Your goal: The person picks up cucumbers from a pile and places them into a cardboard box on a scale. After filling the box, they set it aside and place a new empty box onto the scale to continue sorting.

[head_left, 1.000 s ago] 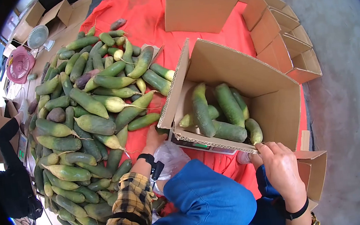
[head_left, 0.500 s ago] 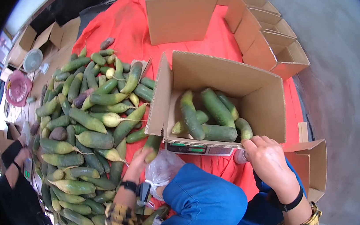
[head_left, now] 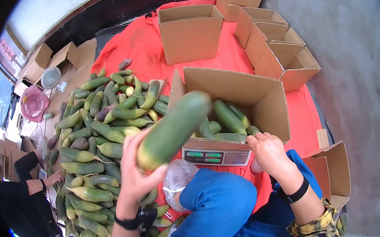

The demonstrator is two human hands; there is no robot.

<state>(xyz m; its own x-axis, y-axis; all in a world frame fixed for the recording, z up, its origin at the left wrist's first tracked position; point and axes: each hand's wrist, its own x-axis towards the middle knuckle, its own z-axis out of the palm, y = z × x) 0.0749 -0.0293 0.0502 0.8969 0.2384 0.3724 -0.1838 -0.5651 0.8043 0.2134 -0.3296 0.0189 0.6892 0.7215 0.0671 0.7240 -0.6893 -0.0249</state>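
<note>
My left hand [head_left: 134, 167] grips a large green radish [head_left: 174, 127] by its pale end, tilted up in front of an open cardboard box [head_left: 237, 85]. Several green radishes [head_left: 228, 118] lie in that box. My right hand [head_left: 269, 152] is closed over the box's near rim, toward its right corner. Under the box stands a digital scale [head_left: 218, 157] with lit green displays. To the left spreads a big heap of green radishes [head_left: 90, 193], partly behind my left arm.
More open cardboard boxes stand at the back [head_left: 190, 39] and along the right [head_left: 286, 56] on a red sheet [head_left: 129, 41]. Another person's hand [head_left: 56, 177] is at the heap's left edge. Farther left are a pink basket [head_left: 34, 104] and a fan [head_left: 51, 78].
My left hand has risen from beside the heap with the radish, bringing it up to the box's near left side. My right hand stays on the rim. The view has shifted slightly.
</note>
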